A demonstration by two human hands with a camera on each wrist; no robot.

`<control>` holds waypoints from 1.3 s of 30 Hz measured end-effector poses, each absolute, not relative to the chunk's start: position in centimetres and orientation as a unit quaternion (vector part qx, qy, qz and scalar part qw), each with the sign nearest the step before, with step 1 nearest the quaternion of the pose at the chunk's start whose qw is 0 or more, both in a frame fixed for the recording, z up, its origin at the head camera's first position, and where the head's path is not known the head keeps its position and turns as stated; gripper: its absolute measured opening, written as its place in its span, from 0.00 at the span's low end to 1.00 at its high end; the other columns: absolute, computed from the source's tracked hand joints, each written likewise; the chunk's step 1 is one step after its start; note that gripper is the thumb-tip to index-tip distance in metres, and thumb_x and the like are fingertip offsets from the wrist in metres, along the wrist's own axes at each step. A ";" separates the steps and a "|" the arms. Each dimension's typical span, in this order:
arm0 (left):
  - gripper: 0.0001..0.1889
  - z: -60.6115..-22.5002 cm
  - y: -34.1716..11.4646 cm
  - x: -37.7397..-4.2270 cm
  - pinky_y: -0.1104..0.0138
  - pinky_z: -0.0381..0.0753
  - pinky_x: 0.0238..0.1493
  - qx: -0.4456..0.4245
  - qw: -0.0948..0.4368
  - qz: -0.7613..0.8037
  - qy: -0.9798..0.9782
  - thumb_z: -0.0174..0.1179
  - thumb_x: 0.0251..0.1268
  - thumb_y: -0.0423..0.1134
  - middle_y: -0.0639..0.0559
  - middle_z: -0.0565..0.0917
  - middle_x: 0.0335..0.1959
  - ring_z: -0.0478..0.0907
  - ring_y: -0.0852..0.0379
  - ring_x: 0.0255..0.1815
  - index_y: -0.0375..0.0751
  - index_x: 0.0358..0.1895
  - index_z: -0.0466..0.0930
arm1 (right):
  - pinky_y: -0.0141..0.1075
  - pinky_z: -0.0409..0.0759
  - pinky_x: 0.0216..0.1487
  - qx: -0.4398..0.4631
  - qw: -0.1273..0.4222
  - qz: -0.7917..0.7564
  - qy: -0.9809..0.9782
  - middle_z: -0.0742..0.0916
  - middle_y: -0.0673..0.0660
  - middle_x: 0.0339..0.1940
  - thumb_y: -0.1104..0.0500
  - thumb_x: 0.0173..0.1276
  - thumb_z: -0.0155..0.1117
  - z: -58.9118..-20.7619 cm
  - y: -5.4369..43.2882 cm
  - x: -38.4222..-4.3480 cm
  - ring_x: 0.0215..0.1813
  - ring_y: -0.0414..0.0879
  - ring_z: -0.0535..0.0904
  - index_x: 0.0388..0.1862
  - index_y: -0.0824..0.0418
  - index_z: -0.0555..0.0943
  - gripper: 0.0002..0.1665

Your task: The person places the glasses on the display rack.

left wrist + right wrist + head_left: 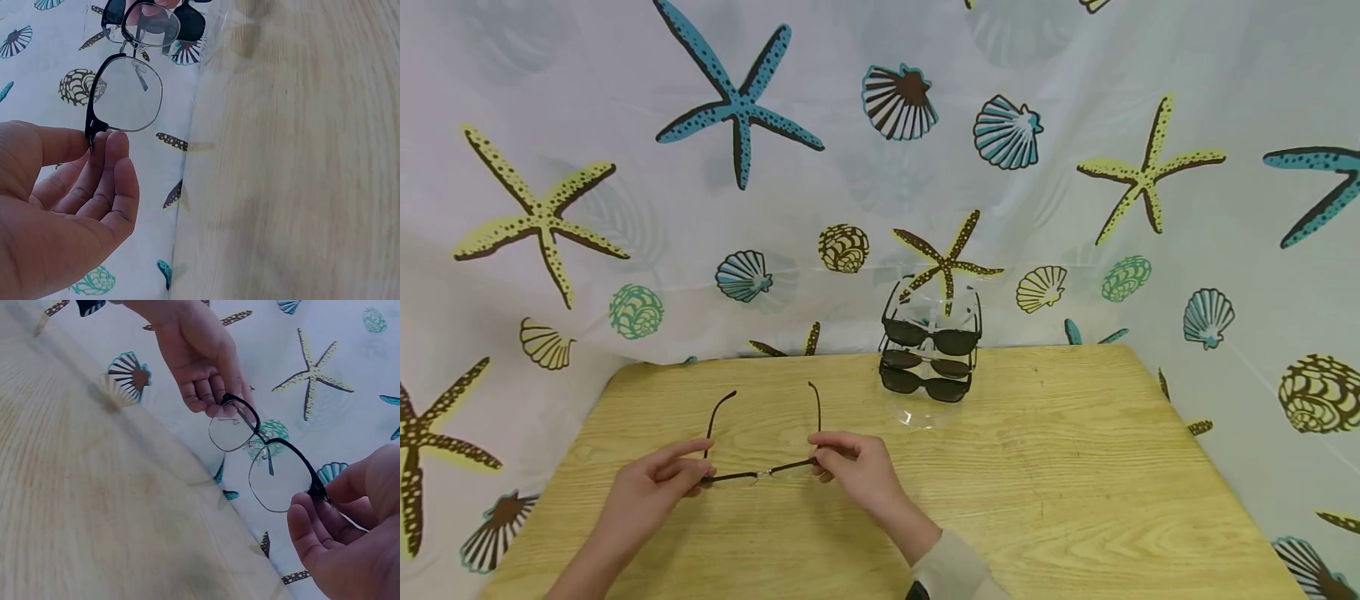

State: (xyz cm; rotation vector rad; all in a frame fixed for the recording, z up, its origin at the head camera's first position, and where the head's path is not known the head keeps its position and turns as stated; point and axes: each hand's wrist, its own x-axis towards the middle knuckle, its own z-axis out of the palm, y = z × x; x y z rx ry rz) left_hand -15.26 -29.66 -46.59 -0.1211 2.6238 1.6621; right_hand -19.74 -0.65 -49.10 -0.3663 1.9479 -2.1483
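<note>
A pair of eyeglasses (792, 466) with black brow bars, clear lenses and thin metal lower rims spans between both hands above the table. My left hand (651, 483) pinches the left hinge corner between thumb and fingers. At the opposite corner my right hand (857, 471) pinches the frame the same way. Both temples are unfolded and point away toward the back of the table. In the left wrist view the near lens (128, 94) hangs just beyond the fingertips. The right wrist view shows the black brow bar (294, 453) running from one hand to the other.
A clear stand (917, 417) at the back of the wooden table (1075, 467) bears several pairs of dark sunglasses (925, 385), one above another. White cloth (820, 183) printed with starfish and shells hangs behind the table and along both sides.
</note>
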 end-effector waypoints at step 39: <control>0.27 -40.0 -21.6 -20.0 0.72 0.85 0.52 0.068 -0.001 0.570 0.819 0.66 0.76 0.49 0.44 0.88 0.58 0.87 0.68 0.48 0.42 0.72 0.79 | 0.35 0.88 0.48 -0.118 0.025 -0.729 0.673 0.91 0.64 0.48 0.65 0.77 0.66 -42.1 7.7 -22.1 0.41 0.42 0.88 0.63 0.68 0.85 0.18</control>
